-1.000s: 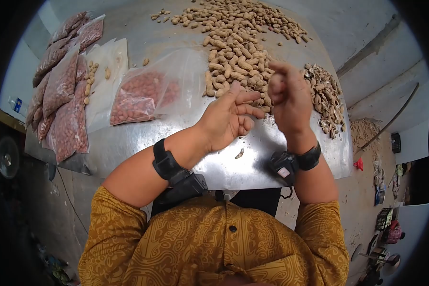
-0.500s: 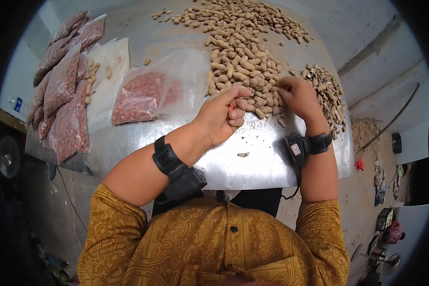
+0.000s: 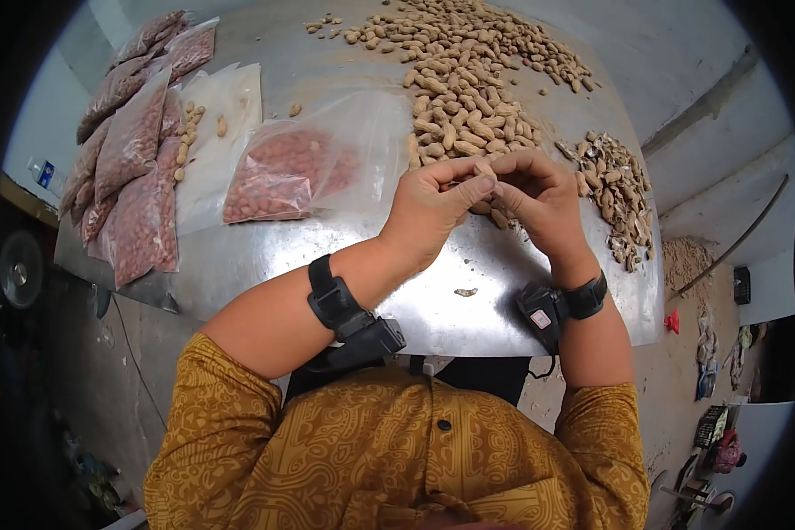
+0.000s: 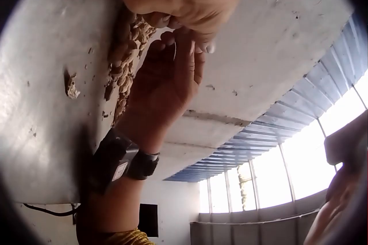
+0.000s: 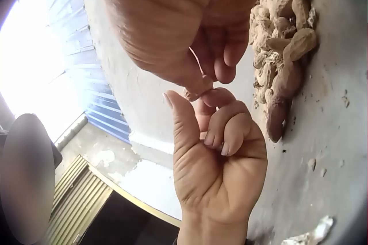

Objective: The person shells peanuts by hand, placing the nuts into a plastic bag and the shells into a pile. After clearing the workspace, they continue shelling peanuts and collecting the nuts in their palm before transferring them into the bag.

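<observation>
My left hand (image 3: 428,212) and right hand (image 3: 548,199) meet fingertip to fingertip above the near end of a pile of unshelled peanuts (image 3: 473,128) on a metal table (image 3: 353,291). Between the fingertips sits a small peanut (image 5: 198,88), best seen in the right wrist view. The right thumb and forefinger pinch it from above, and the left forefinger bends against it from below. The left hand's other fingers curl toward the palm. A heap of peanut shells (image 3: 617,185) lies to the right of the right hand.
A clear bag of red peanut kernels (image 3: 278,177) lies left of the pile. Flat plastic bags (image 3: 230,106) with several peanuts on top lie beyond it. Filled bags (image 3: 132,146) are stacked at the far left. A shell scrap (image 3: 465,291) lies near the table's front edge.
The hands met in mid-air, parted as the right hand reached to the peanut pile, and are now together again over it. A red kernel showed in the left fist half a second ago.
</observation>
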The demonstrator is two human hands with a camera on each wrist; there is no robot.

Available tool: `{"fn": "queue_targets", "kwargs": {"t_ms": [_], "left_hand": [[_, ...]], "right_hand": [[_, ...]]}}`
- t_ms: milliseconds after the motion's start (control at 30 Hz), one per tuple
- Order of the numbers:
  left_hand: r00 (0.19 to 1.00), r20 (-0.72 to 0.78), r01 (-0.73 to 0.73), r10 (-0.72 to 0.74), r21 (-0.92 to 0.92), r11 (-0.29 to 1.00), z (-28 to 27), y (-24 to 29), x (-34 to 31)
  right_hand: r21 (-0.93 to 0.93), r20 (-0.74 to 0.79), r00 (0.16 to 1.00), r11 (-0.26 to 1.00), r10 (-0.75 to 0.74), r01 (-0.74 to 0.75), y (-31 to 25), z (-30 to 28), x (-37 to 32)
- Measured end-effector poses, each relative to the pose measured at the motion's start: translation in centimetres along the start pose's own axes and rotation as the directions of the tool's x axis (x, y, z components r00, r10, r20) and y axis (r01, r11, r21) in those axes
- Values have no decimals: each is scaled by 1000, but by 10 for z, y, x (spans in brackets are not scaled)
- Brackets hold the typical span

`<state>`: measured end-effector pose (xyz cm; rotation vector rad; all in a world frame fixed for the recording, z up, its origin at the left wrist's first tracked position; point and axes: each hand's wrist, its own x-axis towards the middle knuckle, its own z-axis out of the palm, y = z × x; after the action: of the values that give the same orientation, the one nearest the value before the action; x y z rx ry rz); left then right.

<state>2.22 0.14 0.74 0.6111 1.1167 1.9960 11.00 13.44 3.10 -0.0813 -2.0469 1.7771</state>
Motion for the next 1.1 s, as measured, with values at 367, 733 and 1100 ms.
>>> {"fn": "queue_targets", "kwargs": {"t_ms": [367,733,1100], "left_hand": [[986,93,-163,140,312,936,-7,-4,3],[986,67,-165,151,377,911,-8,-6,3],[997,74,-10,10,1,1000,2,6,0]], "right_hand": [[62,219,957,976,192,-210,-2,-2,-2],[-17,67,980,982,186,-186,6,11,-4],[90,39,995,991,95,-98,2,16,-4]]}}
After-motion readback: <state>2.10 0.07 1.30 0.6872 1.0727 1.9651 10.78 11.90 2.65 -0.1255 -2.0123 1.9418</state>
